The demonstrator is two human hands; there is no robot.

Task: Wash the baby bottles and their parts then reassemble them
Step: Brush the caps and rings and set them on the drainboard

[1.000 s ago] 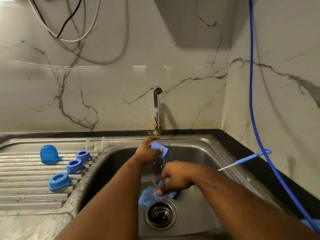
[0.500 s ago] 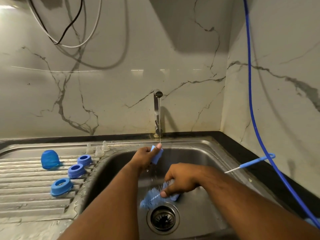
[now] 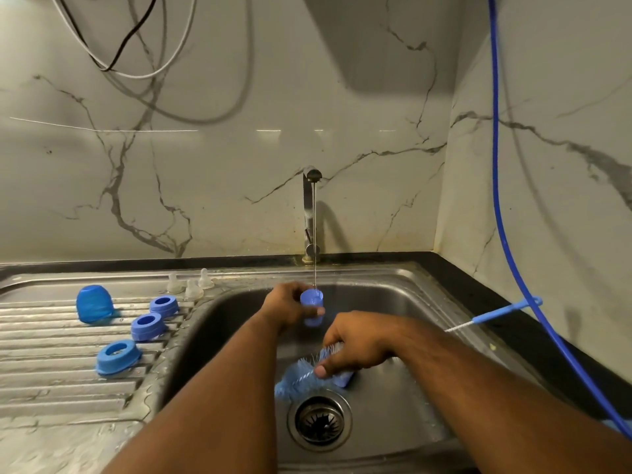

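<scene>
**A:** Where is the piece being washed?

**B:** In the left hand (image 3: 287, 307), at the back edge of the sink (image 3: 410, 295), under the thin stream (image 3: 315, 268) from the tap (image 3: 312, 213). It is a small blue cap (image 3: 312, 302), open end up, with the fingers (image 3: 316, 312) curled round it.

**A:** And the other hand?

**B:** The right hand (image 3: 359, 347) is low in the basin. Its fingers (image 3: 321, 371) are clamped on the blue bottle brush (image 3: 297, 376), whose bristles lie just beside the drain (image 3: 319, 424).

**A:** What could go wrong?

**B:** The cap is wet and small, so I'd say a slack grip could drop it onto the sink floor and it would need rinsing again. The stream is very thin, so a slight drift of the hand would miss it and might leave soap inside. The bristles so near the drain may pick up grime and carry it into the next part.

**A:** And the washed parts?

**B:** They sit on the draining board (image 3: 51, 371): a domed cap (image 3: 94, 304) near its back edge and three rings (image 3: 147, 326) in a row. Three clear teats (image 3: 193, 289) stand at the back corner beside the basin. They look light, so a swinging left forearm could knock them in, and being clear they are easy to overlook. I can see no bottle bodies.
</scene>
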